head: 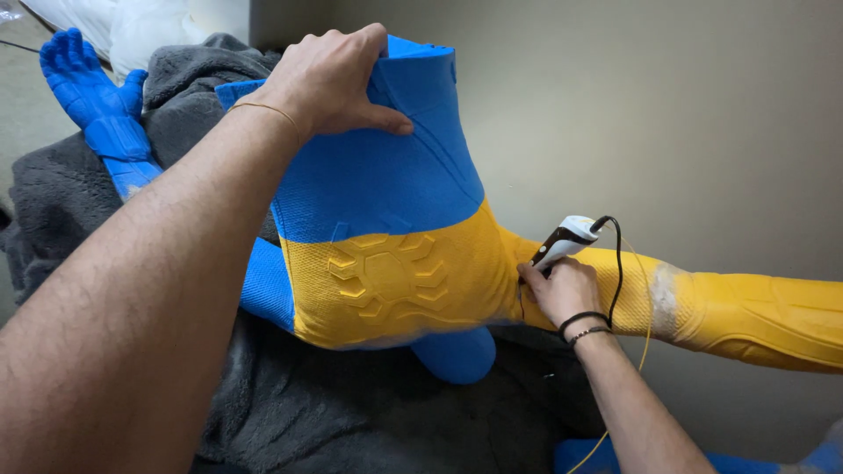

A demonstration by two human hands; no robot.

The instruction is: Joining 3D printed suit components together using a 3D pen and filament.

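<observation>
A large printed figure torso (386, 237), blue above and yellow below with a raised hexagon pattern, lies on a grey blanket. My left hand (329, 79) grips the torso's blue top edge, fingers curled over it. My right hand (562, 290) holds a white and black pen-shaped tool (562, 241) with a black cord, its tip pressed at the seam where the yellow arm (755, 312) joins the torso. A thin yellow filament (645, 342) hangs down by my right wrist.
A blue printed arm with an open hand (88, 88) rests on the grey blanket (351, 412) at the upper left. Another blue piece (457, 351) sticks out under the torso. A plain beige wall (667, 114) stands behind. More blue parts (746, 461) lie at the bottom right.
</observation>
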